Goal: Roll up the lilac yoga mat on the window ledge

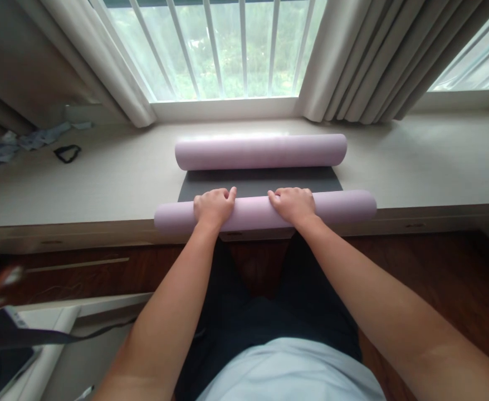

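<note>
A yoga mat (340,206), pink outside and dark grey inside, lies on the pale window ledge, rolled up from two ends. Its far roll rests near the window, and a flat grey strip joins it to the near roll at the ledge's front edge. My left hand (214,206) is closed over the near roll, left of its middle, thumb pointing inward. To the right of the middle, my right hand (293,204) grips the same roll. The undersides of both hands' grip are hidden behind the roll.
The window ledge (115,189) runs across the view below a barred window (228,50) with grey curtains (353,61). A black band (67,153) and crumpled papers (39,136) lie at left. At lower left, a dark strap (60,336) crosses white furniture (56,356).
</note>
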Available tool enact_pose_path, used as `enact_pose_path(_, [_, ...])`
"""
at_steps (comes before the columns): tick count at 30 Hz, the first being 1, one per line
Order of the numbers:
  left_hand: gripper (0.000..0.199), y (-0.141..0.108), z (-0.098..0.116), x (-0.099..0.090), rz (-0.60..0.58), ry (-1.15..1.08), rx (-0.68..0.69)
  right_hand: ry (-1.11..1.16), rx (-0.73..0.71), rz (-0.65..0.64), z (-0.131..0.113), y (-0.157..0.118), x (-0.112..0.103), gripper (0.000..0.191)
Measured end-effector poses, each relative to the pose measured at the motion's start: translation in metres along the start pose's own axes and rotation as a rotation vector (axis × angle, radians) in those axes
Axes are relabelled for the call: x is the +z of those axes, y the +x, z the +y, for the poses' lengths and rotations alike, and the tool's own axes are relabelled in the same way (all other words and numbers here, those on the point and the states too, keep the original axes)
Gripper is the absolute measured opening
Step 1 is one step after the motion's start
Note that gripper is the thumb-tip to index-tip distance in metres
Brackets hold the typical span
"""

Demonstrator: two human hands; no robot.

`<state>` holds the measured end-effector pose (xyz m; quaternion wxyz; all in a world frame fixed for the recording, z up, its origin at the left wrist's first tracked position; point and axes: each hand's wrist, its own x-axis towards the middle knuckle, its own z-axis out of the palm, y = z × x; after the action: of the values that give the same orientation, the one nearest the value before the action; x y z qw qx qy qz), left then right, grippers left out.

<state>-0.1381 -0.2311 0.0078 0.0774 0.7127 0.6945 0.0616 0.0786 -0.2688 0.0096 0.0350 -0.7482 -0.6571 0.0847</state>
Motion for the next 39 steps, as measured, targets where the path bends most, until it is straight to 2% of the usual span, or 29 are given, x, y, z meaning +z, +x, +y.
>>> enact_pose_path(8, [0.034, -0.056, -0.017, 0.033, 0.290, -0.122, 0.135, 0.075, -0.159, 0.352, 0.016, -0.053, 0.046, 0.043])
enact_pose_path(12, [0.031, -0.073, -0.021, 0.049, 0.360, -0.161, 0.133, 0.071, -0.181, 0.421, 0.023, -0.069, 0.067, 0.047])
enact_pose_path(15, [0.031, -0.081, -0.022, 0.057, 0.339, -0.128, 0.110, 0.067, -0.163, 0.431, 0.024, -0.076, 0.075, 0.048])
enact_pose_path(18, [0.031, -0.084, -0.023, 0.058, 0.316, -0.107, 0.090, 0.062, -0.146, 0.431, 0.024, -0.079, 0.076, 0.048])
enact_pose_path(22, [0.029, -0.081, -0.021, 0.054, 0.364, -0.151, 0.112, 0.039, -0.150, 0.429, 0.023, -0.077, 0.071, 0.048])
enact_pose_path(28, [0.024, -0.080, -0.022, 0.060, 0.500, -0.224, 0.166, 0.025, -0.209, 0.574, 0.027, -0.076, 0.078, 0.047])
enact_pose_path(32, [0.023, -0.081, -0.023, 0.063, 0.512, -0.207, 0.169, 0.021, -0.227, 0.615, 0.029, -0.077, 0.080, 0.047])
enact_pose_path(35, [0.023, -0.080, -0.021, 0.058, 0.488, -0.202, 0.155, 0.019, -0.216, 0.596, 0.028, -0.077, 0.076, 0.048])
enact_pose_path(39, [0.023, -0.076, -0.018, 0.048, 0.461, -0.217, 0.128, 0.003, -0.176, 0.502, 0.023, -0.073, 0.065, 0.048])
